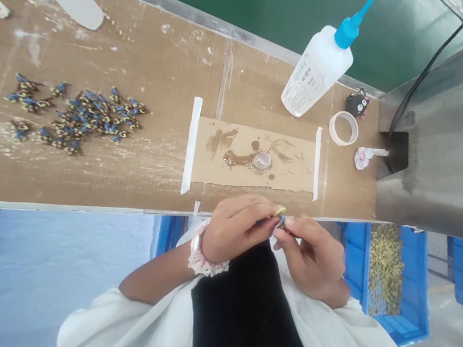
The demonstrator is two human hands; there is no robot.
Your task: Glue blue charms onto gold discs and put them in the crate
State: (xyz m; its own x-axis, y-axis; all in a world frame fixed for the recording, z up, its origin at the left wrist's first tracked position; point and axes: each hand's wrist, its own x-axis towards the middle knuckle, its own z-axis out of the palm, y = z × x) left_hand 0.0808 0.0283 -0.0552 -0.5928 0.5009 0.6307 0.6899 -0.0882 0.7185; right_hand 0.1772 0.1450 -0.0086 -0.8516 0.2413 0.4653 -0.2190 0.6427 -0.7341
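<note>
Close together at the bench's front edge, both hands pinch small parts. My left hand (239, 226), with a pink-and-white lace scrunchie at the wrist, is closed on a small yellow rounded piece (280, 210). In the fingertips of my right hand (315, 254) is a small blue-and-brown figurine (282, 221), mostly covered by the fingers. The two parts meet or nearly touch; the exact contact is hidden. Just beyond the hands, a small round cap of clear liquid (262, 160) sits on a cardboard sheet (291, 179) stained with wet brown spots.
A heap of similar blue-and-brown figurines (88, 116) lies at left. A white glue bottle (319, 71) with a blue nozzle stands behind the cardboard, near a tape roll (343, 128) and a black trinket (357, 104). Below right, a blue bin (414, 279) contains many yellowish pieces.
</note>
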